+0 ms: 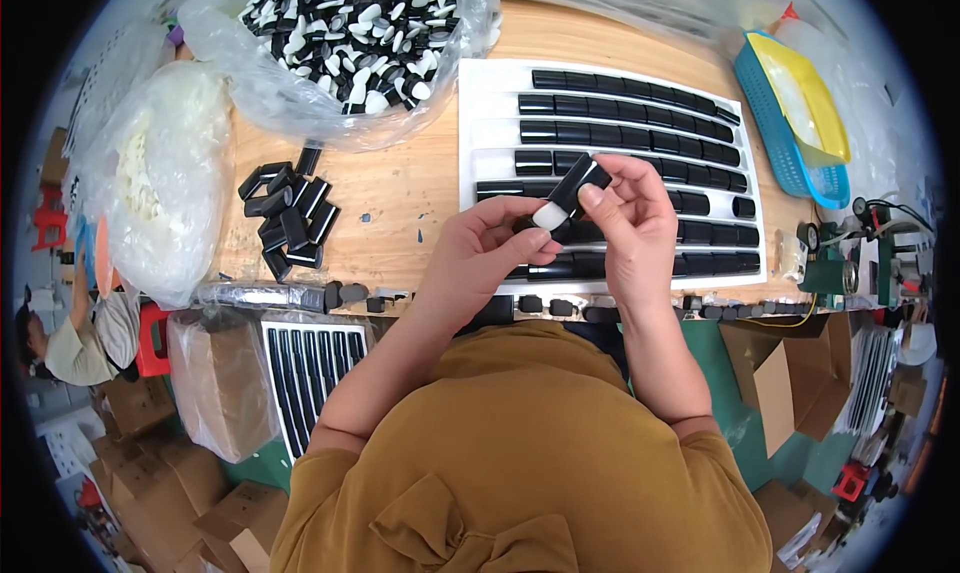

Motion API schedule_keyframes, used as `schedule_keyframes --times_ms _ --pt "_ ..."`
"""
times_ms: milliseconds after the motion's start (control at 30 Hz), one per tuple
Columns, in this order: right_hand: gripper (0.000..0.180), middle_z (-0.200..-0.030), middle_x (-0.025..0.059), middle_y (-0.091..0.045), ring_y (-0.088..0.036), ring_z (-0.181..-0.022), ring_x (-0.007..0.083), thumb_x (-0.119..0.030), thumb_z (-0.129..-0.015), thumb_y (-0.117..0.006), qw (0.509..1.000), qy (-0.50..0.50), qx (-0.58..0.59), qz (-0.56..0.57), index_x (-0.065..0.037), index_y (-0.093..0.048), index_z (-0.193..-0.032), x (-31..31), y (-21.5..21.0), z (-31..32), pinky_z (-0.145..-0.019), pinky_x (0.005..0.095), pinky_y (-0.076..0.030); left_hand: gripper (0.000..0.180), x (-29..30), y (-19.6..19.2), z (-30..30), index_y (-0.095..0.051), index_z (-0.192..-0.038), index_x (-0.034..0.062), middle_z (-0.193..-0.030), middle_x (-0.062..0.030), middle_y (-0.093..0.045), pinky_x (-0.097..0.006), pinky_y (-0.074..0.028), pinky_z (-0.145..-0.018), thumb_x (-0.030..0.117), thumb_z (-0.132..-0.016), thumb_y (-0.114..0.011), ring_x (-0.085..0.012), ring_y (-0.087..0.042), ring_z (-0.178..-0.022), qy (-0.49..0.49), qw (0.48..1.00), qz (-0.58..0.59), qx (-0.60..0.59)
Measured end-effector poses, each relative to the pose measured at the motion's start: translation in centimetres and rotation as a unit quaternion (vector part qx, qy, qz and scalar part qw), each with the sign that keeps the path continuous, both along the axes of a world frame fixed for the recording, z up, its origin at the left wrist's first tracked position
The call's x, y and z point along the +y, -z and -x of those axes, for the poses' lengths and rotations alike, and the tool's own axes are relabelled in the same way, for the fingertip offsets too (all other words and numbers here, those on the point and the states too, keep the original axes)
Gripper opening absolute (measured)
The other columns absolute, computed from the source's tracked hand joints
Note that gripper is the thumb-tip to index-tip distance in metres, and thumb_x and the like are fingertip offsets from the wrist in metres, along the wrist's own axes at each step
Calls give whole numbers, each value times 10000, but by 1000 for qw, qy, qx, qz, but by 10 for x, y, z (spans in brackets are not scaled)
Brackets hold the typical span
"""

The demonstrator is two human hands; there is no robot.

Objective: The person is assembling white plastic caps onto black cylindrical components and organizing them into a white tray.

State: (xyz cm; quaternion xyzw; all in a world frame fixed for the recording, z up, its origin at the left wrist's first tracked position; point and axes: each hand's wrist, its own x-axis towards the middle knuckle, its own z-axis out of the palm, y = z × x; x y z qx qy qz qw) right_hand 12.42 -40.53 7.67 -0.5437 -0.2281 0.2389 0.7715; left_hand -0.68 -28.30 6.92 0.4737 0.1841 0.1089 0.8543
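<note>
Above the near part of a white tray (750,193), both my hands are closed on a small black piece (577,185) with a white rounded end (550,215). My right hand (640,223) pinches its glossy black upper part between thumb and fingers. My left hand (490,248) grips at the white end, with thumb and fingertips around it. Whether the black and white parts are joined or separate, I cannot tell. Under my hands, rows of black, short tube-like pieces (630,110) lie in the tray's slots, some partly hidden by my fingers.
A loose heap of black tube pieces (290,213) lies on the wooden table (375,188) at left. Behind it stands a clear bag (470,33) of black and white pieces. A cloudy plastic bag (170,183) is farther left; blue and yellow baskets (800,103) stand at right. Cardboard boxes (800,373) are below.
</note>
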Motion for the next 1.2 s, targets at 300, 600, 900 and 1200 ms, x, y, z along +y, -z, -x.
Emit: schedule_keyframes --times_ms 300,600,900,1200 --pt "285 -978 99 -671 -659 -826 106 87 -897 -649 998 -42 -20 -34 36 -566 -1164 2 2 16 -678 221 -548 271 -1 1 -1 -632 -1098 -53 -976 -130 -711 -302 -598 -814 -5 -852 -735 -221 -722 -894 -62 997 40 23" --pt "271 -965 69 -675 -649 -870 91 55 -901 -662 999 -34 -18 -23 15 -599 -1161 2 2 8 -764 197 -505 464 -1 1 4 -578 -1289 -52 -1015 -136 -709 -312 -592 -830 -60 -841 -702 -220 -718 -914 -57 997 -48 2" --pt "273 -956 53 -670 -625 -836 67 51 -890 -680 998 -45 -32 -30 12 -609 -1150 0 2 13 -734 181 -476 477 -3 -4 4 -559 -1300 -47 -1017 -121 -699 -292 -583 -828 -87 -844 -693 -183 -702 -923 -58 995 -74 -34" --pt "266 -855 13 -656 -578 -723 18 38 -874 -708 999 30 -24 -8 10 -631 -1127 1 -4 23 -653 146 -444 350 -8 -4 5 -615 -1190 -62 -994 -145 -712 -300 -600 -816 -50 -851 -703 -200 -718 -876 -86 995 -42 -11"
